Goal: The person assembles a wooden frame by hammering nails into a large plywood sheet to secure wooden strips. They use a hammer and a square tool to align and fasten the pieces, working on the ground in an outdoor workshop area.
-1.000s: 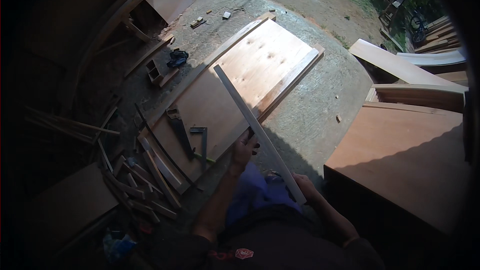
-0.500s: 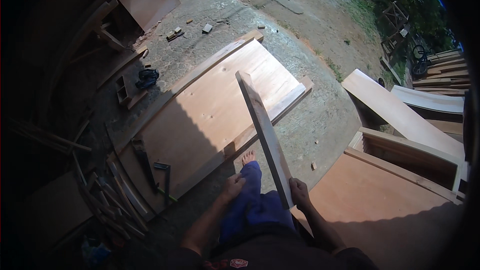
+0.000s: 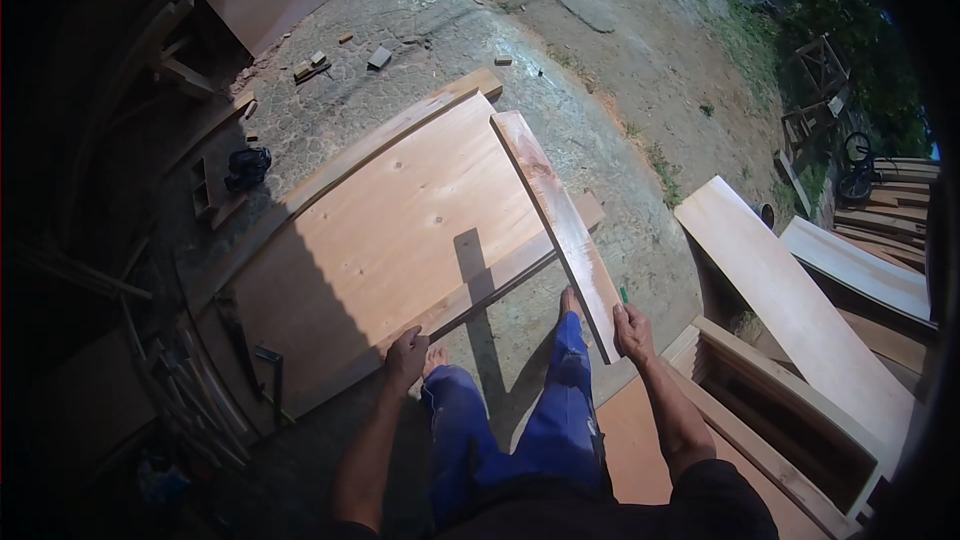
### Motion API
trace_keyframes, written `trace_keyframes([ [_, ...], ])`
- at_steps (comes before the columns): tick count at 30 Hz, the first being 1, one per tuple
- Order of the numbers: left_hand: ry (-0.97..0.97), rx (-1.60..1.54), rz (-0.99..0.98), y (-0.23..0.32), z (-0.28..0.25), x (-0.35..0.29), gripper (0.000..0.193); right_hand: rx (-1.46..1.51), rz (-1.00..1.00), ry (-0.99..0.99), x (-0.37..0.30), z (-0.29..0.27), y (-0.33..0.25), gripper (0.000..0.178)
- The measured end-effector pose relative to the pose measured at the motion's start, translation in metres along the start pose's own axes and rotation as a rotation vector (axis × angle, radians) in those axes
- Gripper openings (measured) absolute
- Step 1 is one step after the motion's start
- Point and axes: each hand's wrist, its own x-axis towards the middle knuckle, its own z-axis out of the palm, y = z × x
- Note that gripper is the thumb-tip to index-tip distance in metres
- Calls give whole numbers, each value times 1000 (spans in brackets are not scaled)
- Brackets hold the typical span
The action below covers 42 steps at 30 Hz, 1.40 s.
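My right hand (image 3: 632, 332) grips the near end of a wooden plank (image 3: 556, 220), which slants away from me over the right end of a large plywood panel (image 3: 400, 210). A slim green stick-like thing (image 3: 624, 295) pokes up beside that hand's fingers; its kind does not show. The panel lies low on the ground with wooden strips along its long sides. My left hand (image 3: 405, 355) is closed at the panel's near edge, and whatever its fingers may hold is hidden. A handsaw (image 3: 236, 340) and a try square (image 3: 273, 370) rest on the panel's shaded left end.
At the right stand a wooden box-like frame (image 3: 780, 410) and a long pale board (image 3: 790, 290). A dark power tool (image 3: 248, 168) and small wood offcuts (image 3: 379, 58) lie on the concrete beyond the panel. Scrap strips (image 3: 195, 390) crowd the left; a bicycle (image 3: 858, 165) stands far right.
The plank has swung right and turned its broad face up, still in my right hand. My left hand has moved left, down to the panel's edge. My legs are now farther apart.
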Motion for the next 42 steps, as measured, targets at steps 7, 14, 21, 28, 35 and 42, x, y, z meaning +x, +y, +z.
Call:
trace_keyframes([
  [7,-46,87,-50,54,190,86,41,-106,-118,-37,241,20,111,42],
  [14,18,206,372,62,413,275,61,35,-243,-9,411,137,203,41],
  [21,204,247,640,74,497,376,70,28,-416,54,505,204,248,44],
  [28,112,388,670,91,520,389,81,-28,-427,40,520,219,245,43],
  [35,188,495,745,88,527,382,93,-44,-421,30,534,209,250,41],
  [42,169,481,713,92,530,378,91,-14,-429,10,536,217,258,44],
])
